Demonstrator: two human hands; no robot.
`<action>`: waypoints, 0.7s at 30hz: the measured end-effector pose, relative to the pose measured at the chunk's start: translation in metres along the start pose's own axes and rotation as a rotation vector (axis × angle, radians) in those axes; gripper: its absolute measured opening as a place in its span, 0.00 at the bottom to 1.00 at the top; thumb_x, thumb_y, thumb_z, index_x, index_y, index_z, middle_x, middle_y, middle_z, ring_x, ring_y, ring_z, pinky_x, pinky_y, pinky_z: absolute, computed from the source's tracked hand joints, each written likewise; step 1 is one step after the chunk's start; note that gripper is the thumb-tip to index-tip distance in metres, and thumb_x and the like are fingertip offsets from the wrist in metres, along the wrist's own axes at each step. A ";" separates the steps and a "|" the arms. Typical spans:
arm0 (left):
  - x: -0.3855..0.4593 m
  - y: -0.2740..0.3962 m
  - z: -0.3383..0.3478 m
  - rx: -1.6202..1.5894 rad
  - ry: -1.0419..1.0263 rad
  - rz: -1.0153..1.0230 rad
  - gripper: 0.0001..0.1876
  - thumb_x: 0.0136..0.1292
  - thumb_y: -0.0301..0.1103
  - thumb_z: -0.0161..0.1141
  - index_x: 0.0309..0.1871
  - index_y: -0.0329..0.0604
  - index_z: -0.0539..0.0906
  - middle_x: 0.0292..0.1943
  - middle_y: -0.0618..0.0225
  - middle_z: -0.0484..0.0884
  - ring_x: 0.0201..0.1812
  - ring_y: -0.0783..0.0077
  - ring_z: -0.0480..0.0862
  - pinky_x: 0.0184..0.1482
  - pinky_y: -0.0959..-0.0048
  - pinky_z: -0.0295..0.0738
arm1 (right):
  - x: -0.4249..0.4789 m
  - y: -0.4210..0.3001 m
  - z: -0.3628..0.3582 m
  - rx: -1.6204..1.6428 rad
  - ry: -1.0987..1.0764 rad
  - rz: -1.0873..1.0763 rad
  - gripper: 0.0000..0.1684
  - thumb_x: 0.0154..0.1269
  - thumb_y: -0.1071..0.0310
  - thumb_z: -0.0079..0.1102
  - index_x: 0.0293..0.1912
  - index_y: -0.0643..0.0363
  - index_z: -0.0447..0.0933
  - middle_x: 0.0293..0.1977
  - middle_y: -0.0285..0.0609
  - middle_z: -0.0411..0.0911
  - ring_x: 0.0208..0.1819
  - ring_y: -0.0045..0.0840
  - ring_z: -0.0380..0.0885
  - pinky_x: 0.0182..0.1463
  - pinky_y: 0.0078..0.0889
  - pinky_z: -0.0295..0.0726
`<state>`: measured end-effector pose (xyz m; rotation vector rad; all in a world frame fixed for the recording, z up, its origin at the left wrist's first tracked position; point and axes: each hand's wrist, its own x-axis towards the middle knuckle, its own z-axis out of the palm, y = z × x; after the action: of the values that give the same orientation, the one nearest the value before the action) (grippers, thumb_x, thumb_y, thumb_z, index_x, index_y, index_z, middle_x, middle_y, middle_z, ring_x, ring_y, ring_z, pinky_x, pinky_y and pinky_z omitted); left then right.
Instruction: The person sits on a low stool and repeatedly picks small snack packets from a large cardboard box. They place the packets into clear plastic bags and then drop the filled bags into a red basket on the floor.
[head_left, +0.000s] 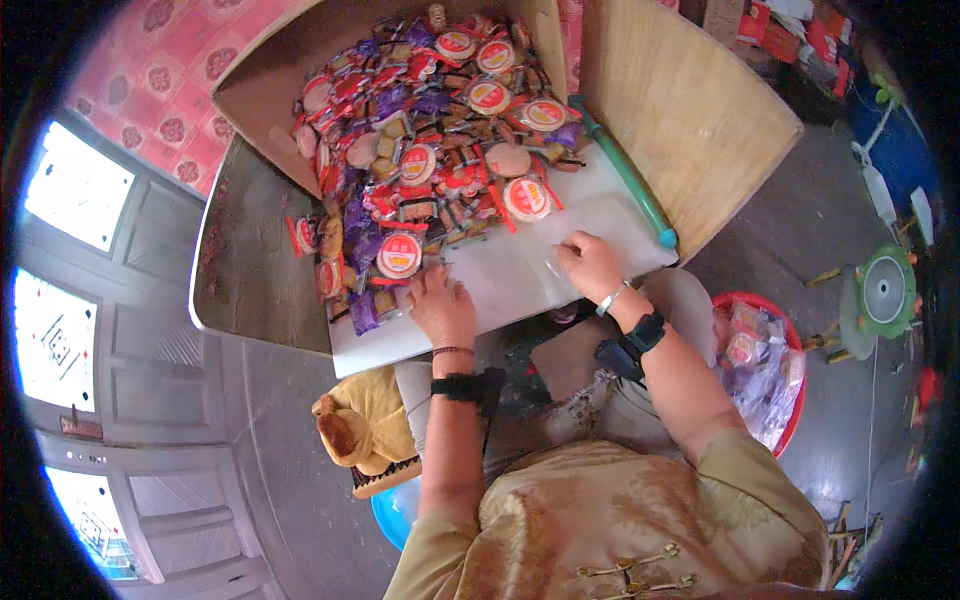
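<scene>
A large pile of individually wrapped snacks (420, 157) spreads over a white board (375, 345) in front of me. Round biscuits in clear and red wrappers (527, 199) lie among purple packets (364, 311) and small brown ones. My left hand (444, 307) rests at the pile's near edge, fingers bent beside a round biscuit packet (399, 255); whether it grips anything is hidden. Thumb and fingers of my right hand (592, 264) are pinched on the edge of a clear plastic bag (544, 262). More clear plastic (607, 225) lies flat beyond that hand.
Cardboard walls (270, 97) border the pile at the back left. A green tube (630, 176) lies along the board's right side, by a wooden panel (690, 112). A red basin (793, 405) with filled bags stands right; a yellow plush item (367, 420) and blue basin (391, 514) are left.
</scene>
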<state>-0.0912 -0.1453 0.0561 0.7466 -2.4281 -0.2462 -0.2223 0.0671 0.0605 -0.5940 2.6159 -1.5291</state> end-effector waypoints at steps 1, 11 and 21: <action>0.000 0.000 0.001 0.017 0.011 0.009 0.19 0.53 0.35 0.66 0.49 0.44 0.81 0.48 0.56 0.81 0.55 0.52 0.75 0.58 0.53 0.68 | 0.000 0.000 0.000 0.021 -0.002 -0.001 0.15 0.60 0.58 0.63 0.32 0.61 0.80 0.30 0.53 0.82 0.33 0.46 0.82 0.37 0.44 0.79; 0.004 -0.027 0.031 -0.492 0.025 -0.248 0.20 0.64 0.38 0.60 0.57 0.40 0.77 0.44 0.59 0.82 0.37 0.64 0.80 0.36 0.67 0.76 | -0.002 -0.005 0.001 0.044 0.004 -0.017 0.14 0.59 0.60 0.62 0.31 0.63 0.80 0.30 0.55 0.82 0.33 0.47 0.82 0.38 0.45 0.79; 0.009 0.091 -0.042 -1.408 -0.716 -0.489 0.18 0.69 0.41 0.59 0.55 0.39 0.77 0.35 0.72 0.81 0.25 0.84 0.71 0.29 0.82 0.67 | -0.002 -0.002 0.001 -0.056 -0.004 -0.068 0.10 0.64 0.65 0.60 0.35 0.63 0.80 0.30 0.54 0.82 0.33 0.44 0.82 0.39 0.41 0.79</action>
<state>-0.1146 -0.0755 0.1249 0.5325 -1.7851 -2.3742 -0.2199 0.0666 0.0614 -0.6966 2.6698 -1.4752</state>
